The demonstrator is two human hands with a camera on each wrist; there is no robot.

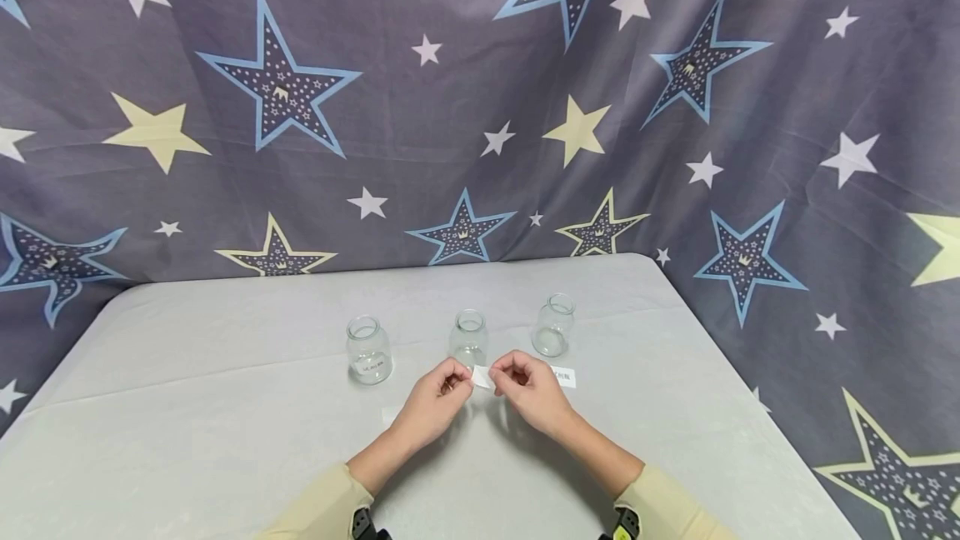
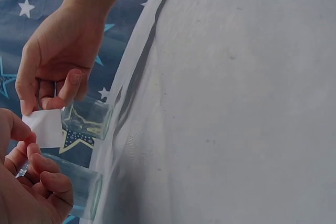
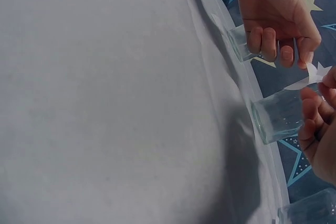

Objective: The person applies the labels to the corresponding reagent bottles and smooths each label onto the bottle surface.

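Observation:
My left hand and right hand meet over the front of the middle glass jar. Between them is a small white sticker label, pinched at one edge by each thumb and finger. In the left wrist view the label looks blank and flat on this side. From the right wrist view, a curled white flap hangs off the label; whether it is backing paper I cannot tell. To the left stands another glass jar with a printed label on its front. A third glass jar stands to the right.
A printed white label lies in front of the right jar, partly behind my right hand. A pale slip lies left of my left forearm. White cloth covers the table, and a star-patterned curtain hangs behind it.

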